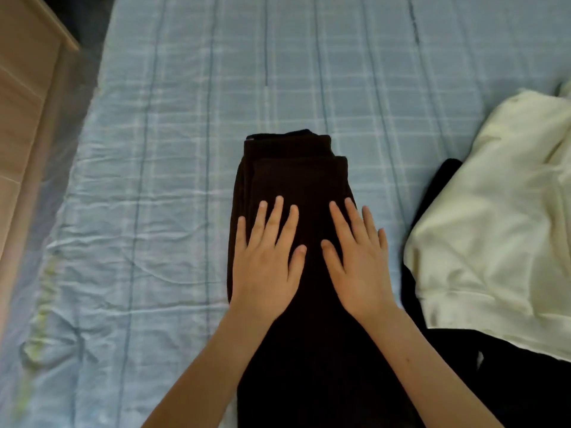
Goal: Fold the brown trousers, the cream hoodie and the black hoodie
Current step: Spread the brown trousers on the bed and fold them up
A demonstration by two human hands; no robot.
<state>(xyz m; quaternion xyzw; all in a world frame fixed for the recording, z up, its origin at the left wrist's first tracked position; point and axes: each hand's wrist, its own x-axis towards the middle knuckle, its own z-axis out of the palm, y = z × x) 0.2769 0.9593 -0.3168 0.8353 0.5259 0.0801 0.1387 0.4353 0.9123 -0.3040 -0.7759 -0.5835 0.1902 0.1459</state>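
Note:
The dark brown trousers (293, 174) lie folded in a long narrow stack on the bed, running from the middle toward the near edge. My left hand (265, 261) rests flat on their left half with fingers spread. Beside it, my right hand (358, 261) presses flat on the right half. The cream hoodie (500, 217) lies crumpled at the right. The black hoodie (506, 381) lies partly under the cream one, with a strip showing between it and the trousers.
A light blue checked bed sheet (154, 180) covers the bed, wrinkled at the left. A pale wooden piece of furniture (21, 103) stands along the bed's left side.

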